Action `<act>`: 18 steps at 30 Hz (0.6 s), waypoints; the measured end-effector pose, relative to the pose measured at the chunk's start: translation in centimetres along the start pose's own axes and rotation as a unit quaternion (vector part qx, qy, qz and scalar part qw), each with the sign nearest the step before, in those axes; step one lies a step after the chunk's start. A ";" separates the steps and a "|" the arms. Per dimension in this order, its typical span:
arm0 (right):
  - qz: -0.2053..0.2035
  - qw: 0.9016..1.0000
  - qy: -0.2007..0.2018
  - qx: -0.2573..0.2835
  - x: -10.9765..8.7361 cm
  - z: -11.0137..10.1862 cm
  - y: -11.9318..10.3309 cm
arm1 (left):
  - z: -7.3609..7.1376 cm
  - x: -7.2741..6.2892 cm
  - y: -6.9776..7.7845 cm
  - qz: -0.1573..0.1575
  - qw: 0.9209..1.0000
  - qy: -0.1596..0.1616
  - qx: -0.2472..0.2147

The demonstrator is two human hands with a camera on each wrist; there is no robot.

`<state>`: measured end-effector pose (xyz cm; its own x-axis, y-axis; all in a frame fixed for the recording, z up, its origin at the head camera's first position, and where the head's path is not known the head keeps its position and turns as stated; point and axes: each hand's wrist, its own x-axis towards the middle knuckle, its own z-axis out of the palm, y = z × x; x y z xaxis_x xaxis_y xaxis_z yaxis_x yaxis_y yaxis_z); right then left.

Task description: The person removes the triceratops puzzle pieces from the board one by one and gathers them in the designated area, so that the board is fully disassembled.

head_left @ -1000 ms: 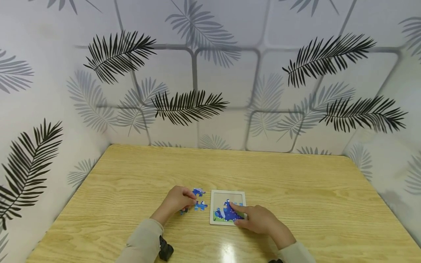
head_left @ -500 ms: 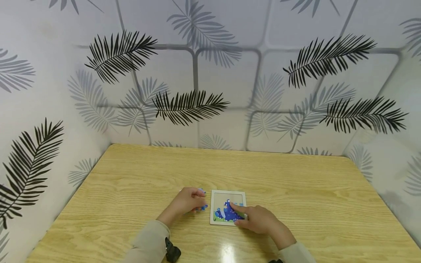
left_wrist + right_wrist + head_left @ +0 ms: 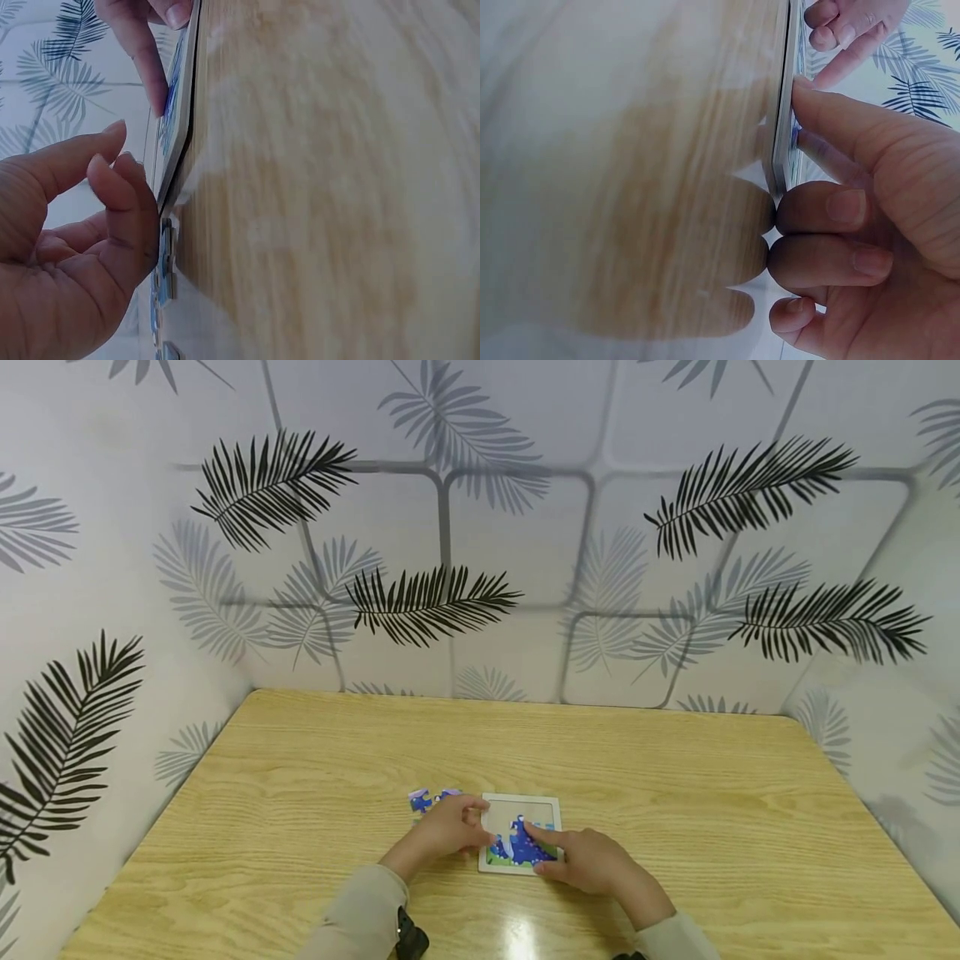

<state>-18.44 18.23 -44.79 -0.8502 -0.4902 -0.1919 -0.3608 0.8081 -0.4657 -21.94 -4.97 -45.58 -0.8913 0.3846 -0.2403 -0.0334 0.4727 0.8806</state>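
A small square puzzle board (image 3: pixel 520 798) with a pale frame lies on the table, partly filled with a blue dinosaur picture (image 3: pixel 522 850). Over its left edge is my left hand (image 3: pixel 452 827), thumb and index finger apart; the left wrist view shows nothing between them. My right hand (image 3: pixel 592 858) rests at the board's right side. Its index finger presses on the dinosaur picture, while the thumb touches the near part of the frame. Loose blue jigsaw pieces (image 3: pixel 420 800) lie just left of the board, some hidden behind the left hand.
The wooden table (image 3: pixel 675 777) spreads out on all sides of the board. A wall with a leaf pattern (image 3: pixel 510 652) stands along its far edge. Several puzzle pieces (image 3: pixel 166 259) lie under the left hand in the left wrist view.
My left hand has moved right, from over the loose pieces to the board's left edge, uncovering pieces behind it. The right hand and the board have stayed in place.
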 end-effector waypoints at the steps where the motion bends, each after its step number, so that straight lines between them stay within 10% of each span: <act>1: 0.000 1.000 0.000 0.001 0.0 0.0 0.0 | 0.1 0.0 0.1 0.002 1.000 -0.002 0.007; 18: 0.002 1.000 0.002 0.031 0.0 0.0 -0.2 | 1.6 0.6 1.2 -0.015 0.994 0.022 0.102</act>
<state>-18.40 18.03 -44.67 -0.8537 -0.4848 -0.1901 -0.3324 0.7883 -0.5177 -21.82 -2.86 -45.30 -0.9105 0.3344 -0.2431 0.0283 0.6369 0.7704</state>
